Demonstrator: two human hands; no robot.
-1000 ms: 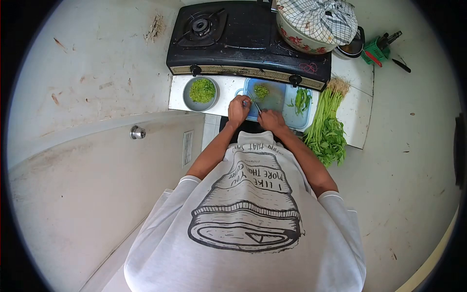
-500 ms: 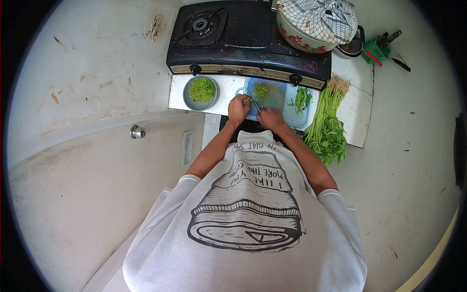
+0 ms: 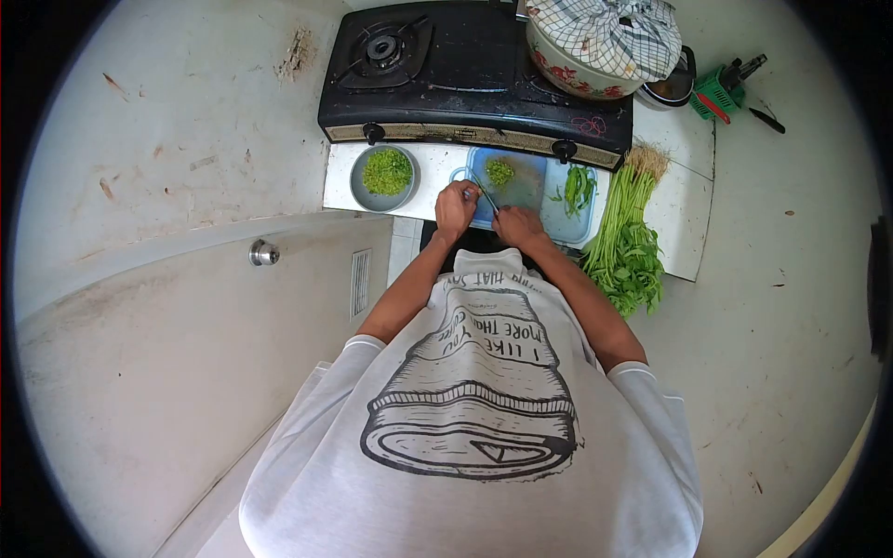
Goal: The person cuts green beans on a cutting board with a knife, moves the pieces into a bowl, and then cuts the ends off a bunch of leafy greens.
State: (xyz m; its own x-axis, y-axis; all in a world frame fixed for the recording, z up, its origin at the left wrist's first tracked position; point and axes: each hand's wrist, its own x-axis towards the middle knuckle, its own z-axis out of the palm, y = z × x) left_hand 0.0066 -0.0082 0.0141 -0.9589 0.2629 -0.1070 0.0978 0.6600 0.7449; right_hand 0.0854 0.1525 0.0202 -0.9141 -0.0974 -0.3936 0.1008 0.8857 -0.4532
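Note:
My right hand (image 3: 520, 226) is wrapped round the handle of a knife (image 3: 486, 194), whose blade slants up and left over a blue cutting board (image 3: 523, 191). At the board's left edge, the fingers of my left hand (image 3: 456, 206) are pressed together beside the blade; what they hold is too small to make out. A small heap of chopped greens (image 3: 499, 171) lies on the board just beyond the blade. Farther right, a few long green pieces (image 3: 579, 189) rest in a pale blue tray (image 3: 555, 227).
A grey bowl of chopped greens (image 3: 357, 192) stands left. Behind is a black stove (image 3: 465, 70) with a cloth-covered pot (image 3: 579, 70). Leafy stalks (image 3: 631, 223) lie right, overhanging the counter edge. A green basket (image 3: 721, 90) with utensils and a dark-bladed knife (image 3: 767, 121) are at the far right.

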